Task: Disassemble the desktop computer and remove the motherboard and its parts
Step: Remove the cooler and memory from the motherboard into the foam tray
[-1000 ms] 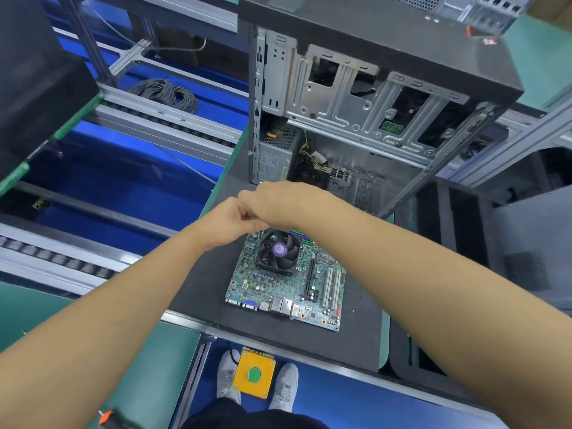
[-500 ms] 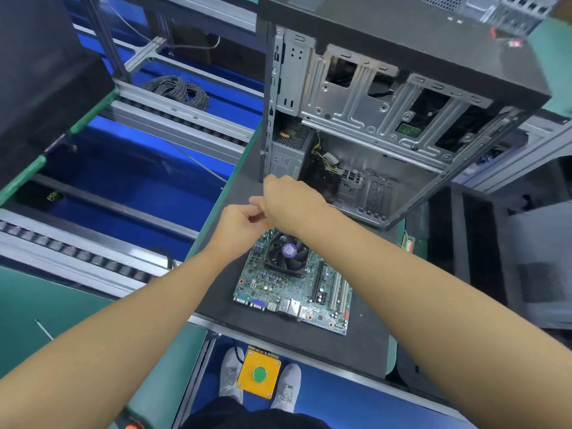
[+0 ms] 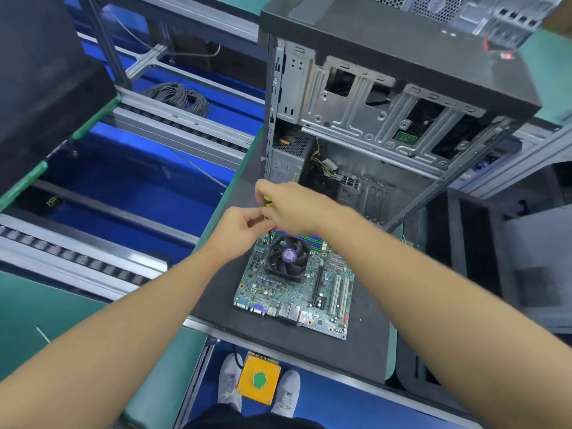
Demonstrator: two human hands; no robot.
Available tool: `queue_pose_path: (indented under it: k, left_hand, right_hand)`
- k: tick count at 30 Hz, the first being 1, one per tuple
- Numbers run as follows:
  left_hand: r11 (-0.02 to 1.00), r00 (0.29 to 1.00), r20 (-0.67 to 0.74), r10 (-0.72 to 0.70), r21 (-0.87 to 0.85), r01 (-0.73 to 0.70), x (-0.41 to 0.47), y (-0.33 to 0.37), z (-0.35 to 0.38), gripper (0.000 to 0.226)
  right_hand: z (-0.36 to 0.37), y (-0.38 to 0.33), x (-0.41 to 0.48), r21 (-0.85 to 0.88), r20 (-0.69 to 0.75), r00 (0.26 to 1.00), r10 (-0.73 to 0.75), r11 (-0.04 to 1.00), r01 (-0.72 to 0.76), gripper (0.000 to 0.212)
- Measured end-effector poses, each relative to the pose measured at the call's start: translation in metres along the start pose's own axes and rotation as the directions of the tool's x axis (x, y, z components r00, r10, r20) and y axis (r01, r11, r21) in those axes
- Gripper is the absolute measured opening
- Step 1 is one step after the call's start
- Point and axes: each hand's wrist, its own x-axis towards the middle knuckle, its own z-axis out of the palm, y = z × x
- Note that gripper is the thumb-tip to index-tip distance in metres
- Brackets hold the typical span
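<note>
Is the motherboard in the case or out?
Out. The motherboard lies flat on the black mat in front of the open case.

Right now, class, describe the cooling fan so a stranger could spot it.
Find the open computer case on the black mat. A green motherboard lies before it. The fan sits on it: the only round black part, with a purple hub.

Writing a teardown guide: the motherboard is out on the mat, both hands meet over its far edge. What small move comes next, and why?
Probably lay aside the small yellow item the right hand grips and the left hand seems to pinch; unidentifiable. The motherboard lies outside the case, its fan still mounted, needing free hands.
</note>
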Motion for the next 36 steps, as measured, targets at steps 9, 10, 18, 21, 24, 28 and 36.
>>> queue_pose_path:
  k: [9,10,18,21,24,28,36]
  left_hand:
    - [0.998,0.972,-0.228,0.060,-0.008,-0.064,-0.009,0.004,0.024,0.021]
    - [0.998,0.977,-0.209,0.052,-0.010,-0.055,-0.008,0.001,0.024,0.019]
    - [0.999,0.982,0.189,-0.027,-0.032,0.034,0.008,-0.003,-0.010,0.008]
    - [0.996,0.985,0.171,-0.014,-0.089,0.030,0.009,-0.006,-0.010,0.013]
    - [0.993,0.998,0.065,0.003,-0.119,0.004,0.006,-0.009,-0.004,0.018]
    - [0.998,0.999,0.004,0.032,-0.063,-0.031,0.004,-0.006,0.002,0.015]
    - [0.986,1.000,-0.010,0.029,-0.164,-0.030,0.002,-0.008,0.000,0.016]
  right_hand:
    - [0.054,-0.021,0.008,0.848,-0.353,0.843,0.406,0.519,0.105,0.025]
    - [0.056,-0.018,0.008,0.834,-0.388,0.837,0.386,0.534,0.140,0.032]
    - [0.040,0.005,0.020,0.824,-0.237,0.961,0.146,0.554,0.118,0.052]
    - [0.030,0.008,0.020,0.817,-0.154,0.987,0.053,0.569,0.097,0.045]
    - [0.019,0.002,0.023,0.544,-0.231,0.971,0.063,0.836,0.076,0.029]
    - [0.003,-0.007,0.021,-0.269,-0.369,0.913,0.171,0.921,-0.281,0.044]
    - [-0.010,-0.021,0.021,-0.337,-0.064,0.988,0.139,0.929,-0.152,0.040]
